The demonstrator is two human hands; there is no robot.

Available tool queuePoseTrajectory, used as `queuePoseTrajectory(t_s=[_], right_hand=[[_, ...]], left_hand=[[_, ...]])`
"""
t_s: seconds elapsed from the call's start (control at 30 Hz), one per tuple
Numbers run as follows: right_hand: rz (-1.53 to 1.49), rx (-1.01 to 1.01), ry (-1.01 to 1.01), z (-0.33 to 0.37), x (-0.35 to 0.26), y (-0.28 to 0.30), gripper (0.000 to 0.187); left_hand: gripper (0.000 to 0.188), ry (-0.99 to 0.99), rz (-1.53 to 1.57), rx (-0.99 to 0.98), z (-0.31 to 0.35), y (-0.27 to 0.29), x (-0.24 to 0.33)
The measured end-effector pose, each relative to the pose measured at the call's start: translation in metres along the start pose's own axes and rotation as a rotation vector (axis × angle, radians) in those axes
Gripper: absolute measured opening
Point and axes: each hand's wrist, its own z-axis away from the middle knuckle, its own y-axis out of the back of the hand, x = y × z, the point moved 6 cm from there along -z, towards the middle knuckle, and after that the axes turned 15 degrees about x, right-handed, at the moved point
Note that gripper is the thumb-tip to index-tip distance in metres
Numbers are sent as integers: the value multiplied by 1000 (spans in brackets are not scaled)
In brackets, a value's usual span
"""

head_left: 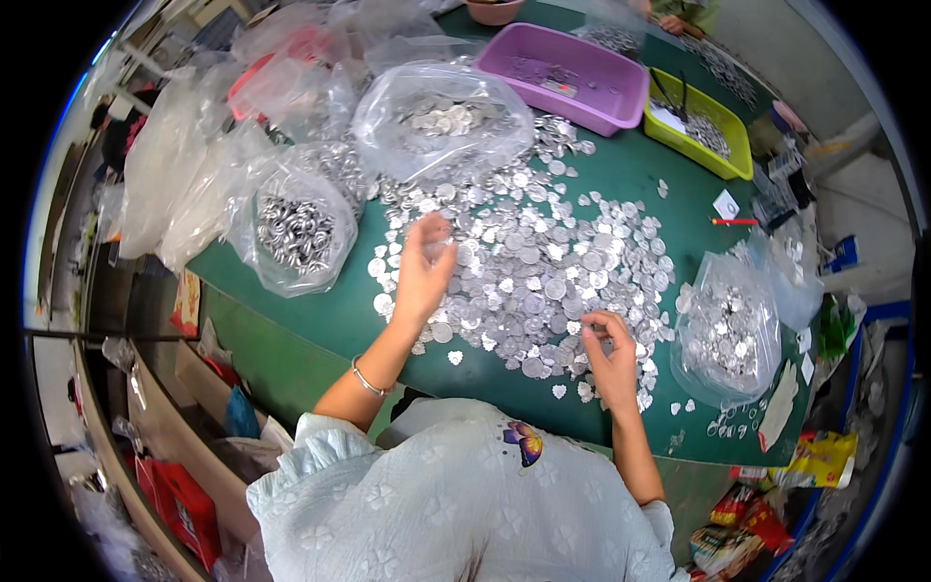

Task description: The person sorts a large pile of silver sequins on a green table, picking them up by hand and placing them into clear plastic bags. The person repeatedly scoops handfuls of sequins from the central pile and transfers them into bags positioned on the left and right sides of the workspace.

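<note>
A wide heap of small silver metal pieces (533,281), some round like coins and others leaf-shaped, is spread over the green table (320,325). At the left part of the heap is my left hand (425,267), its thumb apart from its curved, slightly blurred fingers; I see nothing in it. My right hand (613,359) rests near the heap's front right edge, thumb and index fingertips close together. Whatever may be between those fingertips is too small to make out. A silver bangle (365,376) circles my left forearm.
Clear bags of silver pieces stand behind (383,121), at left (339,257) and at right (761,373). Beyond the heap are a purple basin (621,87) and a yellow-green tray (722,160). A red pen (734,222) lies at right. Another person's hand (671,24) shows far off.
</note>
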Motion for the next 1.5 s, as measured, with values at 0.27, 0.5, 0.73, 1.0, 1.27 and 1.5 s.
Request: queuePoseTrajectory(t_s=[0.27,0.5,0.73,1.0,1.27,1.5], right_hand=[[155,-83,286,-47,-19,-42,14],[151,-105,367,-101,-23,-81,19],[262,-94,518,-182,-10,-118,33],[260,-142,543,-267,-9,-195,45],[508,-166,601,-272,1,-229,44],[528,-129,580,-252,-6,-227,45]], left_hand=[[69,298,322,54,-95,-11,14],[18,286,774,320,-200,-24,25],[12,188,821,282,-257,-27,60],[17,239,882,271,-275,-30,42],[16,205,979,198,-293,-35,34],[12,191,1019,232,-292,-40,29]])
